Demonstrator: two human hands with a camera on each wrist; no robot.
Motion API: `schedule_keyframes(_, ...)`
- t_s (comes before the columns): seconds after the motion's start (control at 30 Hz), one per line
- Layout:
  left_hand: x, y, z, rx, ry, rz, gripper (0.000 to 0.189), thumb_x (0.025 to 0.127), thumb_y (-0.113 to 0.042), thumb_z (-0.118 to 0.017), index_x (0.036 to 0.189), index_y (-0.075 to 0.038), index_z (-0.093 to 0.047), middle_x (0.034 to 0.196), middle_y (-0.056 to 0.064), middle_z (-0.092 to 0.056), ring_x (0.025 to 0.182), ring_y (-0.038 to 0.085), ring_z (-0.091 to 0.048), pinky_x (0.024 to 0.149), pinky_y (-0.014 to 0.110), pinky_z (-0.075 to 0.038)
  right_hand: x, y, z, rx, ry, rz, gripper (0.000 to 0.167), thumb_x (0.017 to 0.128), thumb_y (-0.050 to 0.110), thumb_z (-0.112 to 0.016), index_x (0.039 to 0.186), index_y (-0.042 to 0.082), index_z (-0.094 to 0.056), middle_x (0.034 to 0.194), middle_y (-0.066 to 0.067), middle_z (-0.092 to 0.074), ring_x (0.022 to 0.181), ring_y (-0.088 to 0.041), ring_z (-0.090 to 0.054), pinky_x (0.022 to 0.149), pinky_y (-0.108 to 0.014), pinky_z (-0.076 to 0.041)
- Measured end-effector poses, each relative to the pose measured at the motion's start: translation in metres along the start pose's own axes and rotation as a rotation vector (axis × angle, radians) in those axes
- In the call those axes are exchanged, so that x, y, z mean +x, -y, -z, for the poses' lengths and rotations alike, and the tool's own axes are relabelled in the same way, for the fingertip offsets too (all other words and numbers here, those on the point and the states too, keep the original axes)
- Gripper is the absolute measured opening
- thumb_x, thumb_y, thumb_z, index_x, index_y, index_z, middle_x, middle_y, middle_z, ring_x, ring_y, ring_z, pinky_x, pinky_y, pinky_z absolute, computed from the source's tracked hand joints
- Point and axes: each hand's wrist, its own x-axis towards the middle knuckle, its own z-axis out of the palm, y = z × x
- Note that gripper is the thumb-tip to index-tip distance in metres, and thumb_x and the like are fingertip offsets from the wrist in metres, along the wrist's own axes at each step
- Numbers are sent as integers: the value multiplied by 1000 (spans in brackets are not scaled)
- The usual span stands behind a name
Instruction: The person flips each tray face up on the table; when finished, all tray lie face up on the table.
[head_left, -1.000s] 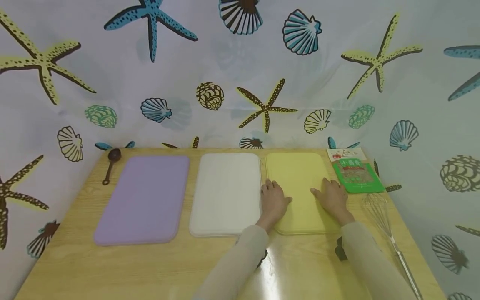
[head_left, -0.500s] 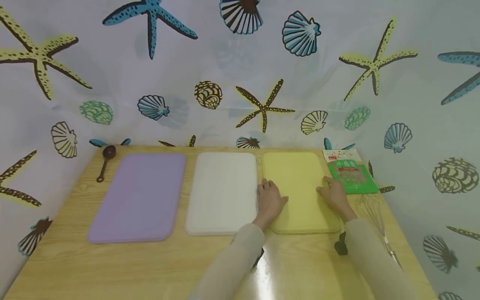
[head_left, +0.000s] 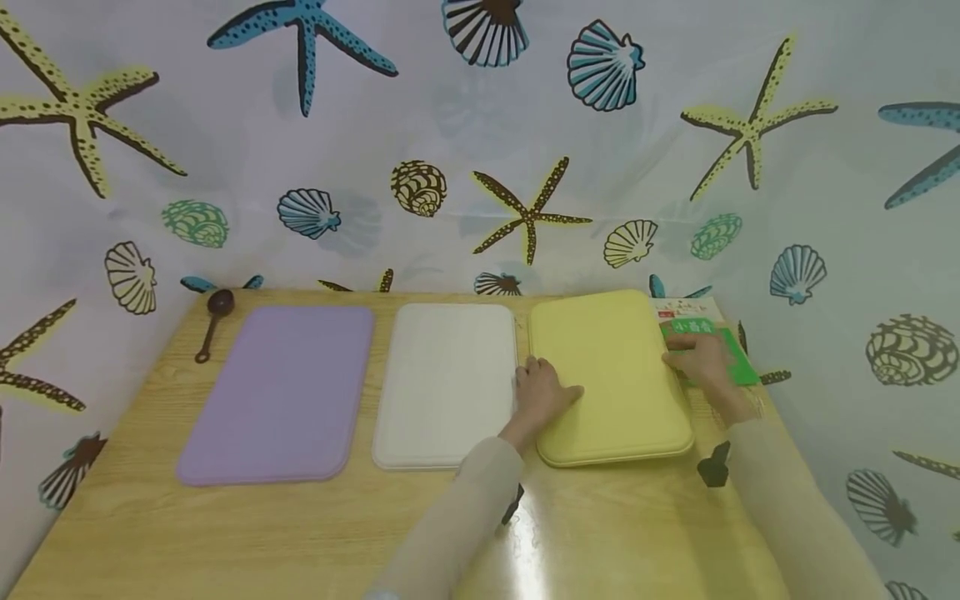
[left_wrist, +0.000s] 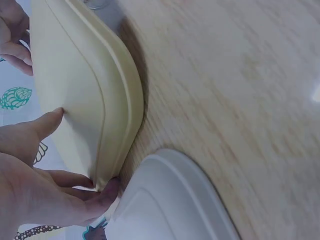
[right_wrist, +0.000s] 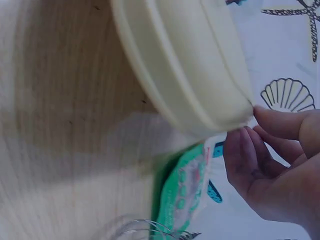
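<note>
A yellow rectangular board with rounded corners and a stepped rim is tilted, its right side raised off the table. At its left edge my left hand grips it, thumb on the top face and fingers at the rim in the left wrist view. My right hand pinches the opposite edge between thumb and fingers. Beneath and behind the right hand lies a green spice packet, partly covered. The white board lies flat just left of my left hand.
A purple board lies flat on the wooden table at the left. Beyond it is a dark brown spoon. The whisk is near the packet, mostly hidden in the head view. Shell-patterned cloth rises behind.
The yellow board's right side has come up from the table. My right hand has moved up and right with that edge, now covering part of the packet; my left hand has stayed in place.
</note>
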Motion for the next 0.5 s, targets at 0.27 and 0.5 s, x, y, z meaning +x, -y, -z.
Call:
schedule_keyframes(0.27,3,0,11,-55,55,2,67,86,-44,-69,120,12,-54,133,25,-48,109,36,-44,88,41,-46,2,16,25,155,137,-96,57,93,14,-65,140,-8,-42,136,-31,-47,119,-40,-53,89,-37,-53)
schedule_keyframes(0.5,6,2,13,-102,113,-17,69,89,-48,-64,122,12,-54,123,21,-55,104,34,-46,87,41,-46,4,31,43,152,193,-140,60,91,21,-68,143,2,-44,125,-23,-54,102,-22,-64,89,-36,-54)
